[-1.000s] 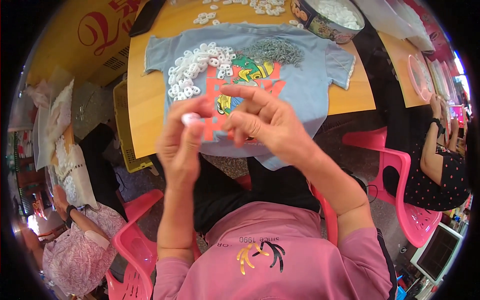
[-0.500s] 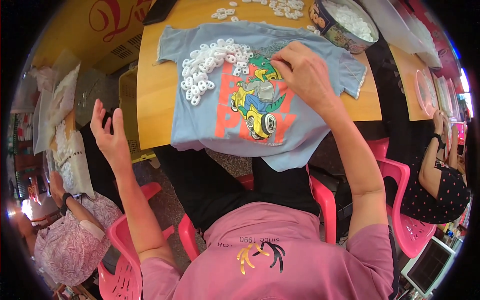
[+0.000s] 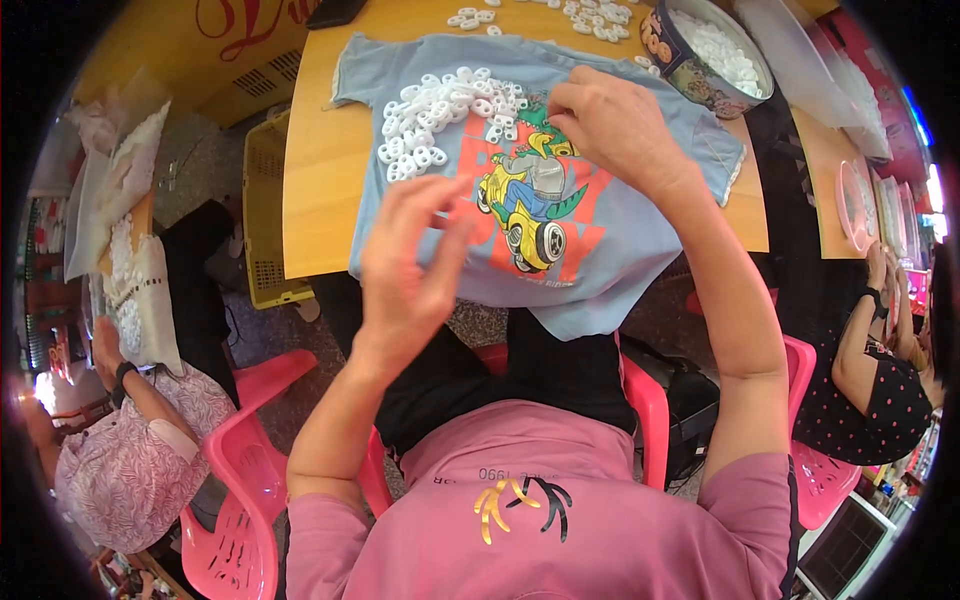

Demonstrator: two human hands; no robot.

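A light blue T-shirt (image 3: 400, 220) with a cartoon dinosaur-on-scooter print lies spread over the wooden table. On its upper left part sits a heap of small white plastic pieces (image 3: 430, 115), each oval with holes. My left hand (image 3: 410, 265) hovers over the shirt's lower left part, below the heap, its fingers apart and slightly blurred, with nothing visible in them. Thumb and fingers of my right hand (image 3: 620, 130) are pinched together over the top of the print; whatever they hold is hidden. Beside those fingertips lies a partly covered patch of tiny grey-green pieces (image 3: 537, 101).
A round printed tin (image 3: 690, 75) full of white pieces stands at the table's far right. Loose white pieces (image 3: 595, 15) lie along the far edge, near a dark flat object (image 3: 335, 12). A yellow crate (image 3: 265, 210) is left of the table. Other people sit at both sides.
My left hand has swung right, from beside the table to over the shirt. My right hand stays pinched near the print's top. The view has shifted slightly.
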